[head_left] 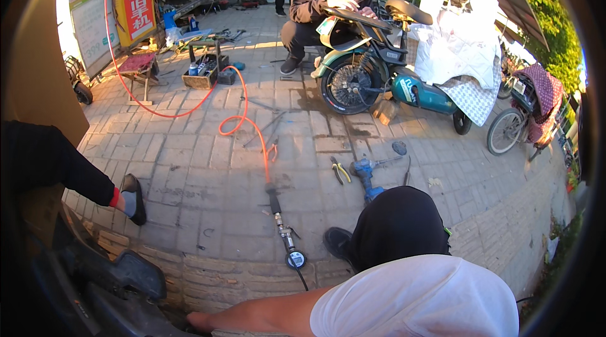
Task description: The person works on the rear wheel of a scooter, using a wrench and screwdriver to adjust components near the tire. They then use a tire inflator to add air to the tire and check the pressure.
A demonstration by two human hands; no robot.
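My right arm, in a white sleeve, stretches leftward along the lower edge. My right hand (199,321) is beside the black plastic bodywork (136,274) of a vehicle at the lower left; its fingers are hidden, so I cannot tell whether they are open or closed. My left hand is out of sight. On the paving near my forearm lies a tyre inflator with a round gauge (295,259), joined to an orange air hose (252,123). Past my black-clad knee lie a blue power tool (366,176) and yellow-handled pliers (341,171).
A person (315,2) crouches behind a teal electric scooter (423,94) lying tilted, its wheel towards me. A wooden toolbox (201,75) and a folding stool (140,65) stand at the back left. Another person's leg (82,166) reaches in from the left. Bicycles (507,130) stand at right.
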